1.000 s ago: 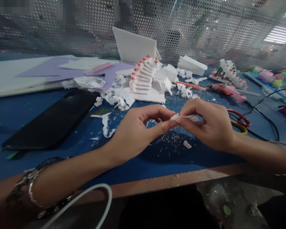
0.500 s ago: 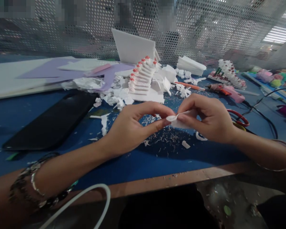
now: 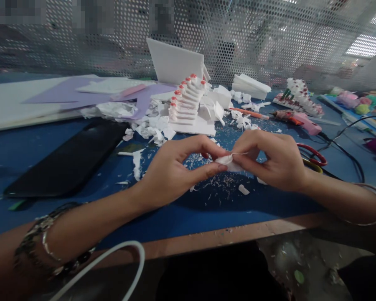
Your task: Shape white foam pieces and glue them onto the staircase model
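A small white paper piece (image 3: 224, 160) is suspended above the near middle of the table (image 3: 188, 225), between both hands. The left hand (image 3: 172, 173) pinches its left end between thumb and fingers; the right hand (image 3: 271, 163) likewise grips the right end, fingertips nearly meeting. Shaping appears partial: the piece is gathered centrally, while a thin flap remains loose below. Beyond stands a stepped white model (image 3: 188, 109); red tips (image 3: 174, 98) line its left side, only one showing at right, suggesting that side is less complete. Right: scissors (image 3: 321, 161) and pink glue gun (image 3: 308, 123).
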Demonstrator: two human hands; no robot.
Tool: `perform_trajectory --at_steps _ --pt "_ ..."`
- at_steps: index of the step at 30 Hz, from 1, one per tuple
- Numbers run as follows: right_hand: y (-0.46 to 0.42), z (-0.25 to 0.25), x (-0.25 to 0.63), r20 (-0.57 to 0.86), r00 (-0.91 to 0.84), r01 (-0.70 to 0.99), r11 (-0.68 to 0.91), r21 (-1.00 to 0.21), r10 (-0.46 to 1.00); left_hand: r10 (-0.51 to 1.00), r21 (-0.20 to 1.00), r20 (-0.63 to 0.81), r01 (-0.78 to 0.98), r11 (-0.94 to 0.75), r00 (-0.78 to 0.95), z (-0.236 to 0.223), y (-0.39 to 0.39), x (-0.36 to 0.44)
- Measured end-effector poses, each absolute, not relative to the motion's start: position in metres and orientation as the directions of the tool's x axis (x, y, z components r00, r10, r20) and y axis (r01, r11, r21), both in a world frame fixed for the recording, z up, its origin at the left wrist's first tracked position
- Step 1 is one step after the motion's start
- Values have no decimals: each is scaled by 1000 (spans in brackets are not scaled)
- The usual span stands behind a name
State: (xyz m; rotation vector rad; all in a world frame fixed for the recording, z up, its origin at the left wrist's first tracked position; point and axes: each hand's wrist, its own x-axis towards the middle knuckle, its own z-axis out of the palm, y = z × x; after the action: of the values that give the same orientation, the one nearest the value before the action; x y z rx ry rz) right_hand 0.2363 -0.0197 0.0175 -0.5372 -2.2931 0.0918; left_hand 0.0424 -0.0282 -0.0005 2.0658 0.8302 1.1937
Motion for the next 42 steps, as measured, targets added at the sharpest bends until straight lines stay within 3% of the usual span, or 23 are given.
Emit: perform_trajectory --at_steps 6,11,14,17,20,23,25,32,42 --pt "-20 19 237 634 -554 443 836 -324 539 834 843 439 169 -511 334 4 -24 45" --pt "-16 19 237 586 -538 398 795 -457 606 888 945 308 -3 -326 341 8 -23 49" --pt "-15 17 236 547 -549 367 771 -521 632 895 953 286 -2 -304 342 6 -22 50" --pt "-16 15 236 611 -525 389 806 -446 592 897 953 283 5 -302 340 4 -20 49" --pt "-18 15 237 702 -574 392 894 -217 422 895 945 308 7 -328 323 2 -19 47" --pt "-18 15 238 693 -674 347 938 -11 257 890 943 307 16 -332 336 1 -19 47" --pt "-18 15 237 700 -669 345 939 -6 250 890 949 295 4 -317 348 0 -19 47" --pt "-20 16 236 709 -596 390 908 -155 377 895 967 254 -81 -241 368 -1 -20 46" --pt "-24 18 243 704 -663 431 899 79 256 892 972 233 -105 -209 388 2 -20 48"
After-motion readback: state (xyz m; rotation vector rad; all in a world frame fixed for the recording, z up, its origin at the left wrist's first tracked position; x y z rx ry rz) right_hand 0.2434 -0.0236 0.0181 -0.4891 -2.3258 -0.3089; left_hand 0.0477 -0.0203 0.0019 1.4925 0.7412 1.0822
